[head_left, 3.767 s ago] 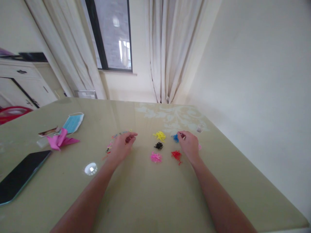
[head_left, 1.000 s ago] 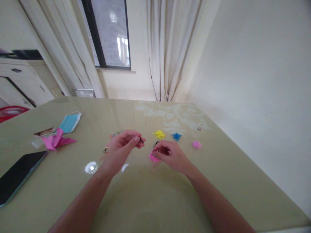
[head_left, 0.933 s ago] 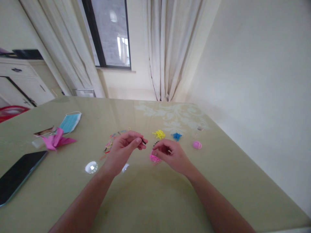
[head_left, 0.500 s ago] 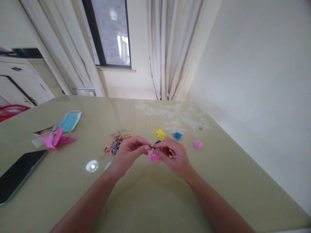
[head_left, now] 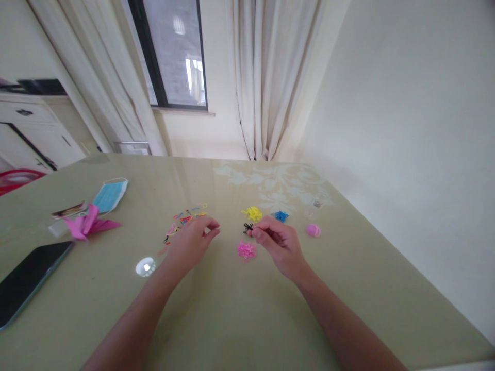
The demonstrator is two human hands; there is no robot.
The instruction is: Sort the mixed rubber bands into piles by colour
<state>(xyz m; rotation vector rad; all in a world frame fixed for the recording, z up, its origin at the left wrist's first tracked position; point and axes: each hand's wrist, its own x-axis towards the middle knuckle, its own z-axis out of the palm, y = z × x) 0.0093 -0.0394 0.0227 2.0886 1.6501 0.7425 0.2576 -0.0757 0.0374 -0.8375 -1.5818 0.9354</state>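
My right hand (head_left: 281, 246) is closed in a pinch at the small pile of black rubber bands (head_left: 248, 226), its thumb and forefinger on a black band at the pile's edge. To the left, my left hand (head_left: 192, 240) hovers with thumb and fingers apart, nothing between them. Beneath and beyond it lies a mixed heap of coloured rubber bands (head_left: 185, 218), partly hidden by that hand. Sorted piles lie around my right hand: yellow bands (head_left: 253, 213), blue bands (head_left: 280, 216) and pink bands (head_left: 246, 250).
A pink round object (head_left: 313, 230) sits on the table (head_left: 247, 309) at right, near a small clear item (head_left: 317, 203). At left are a phone (head_left: 34, 278), a pink folded-paper figure (head_left: 91, 224), a blue face mask (head_left: 111, 196) and a shiny clear dome (head_left: 145, 267).
My hands have parted. The left hand has let go of the dark band and moved left to the mixed heap; the right has come slightly left to the black pile, which now shows more.
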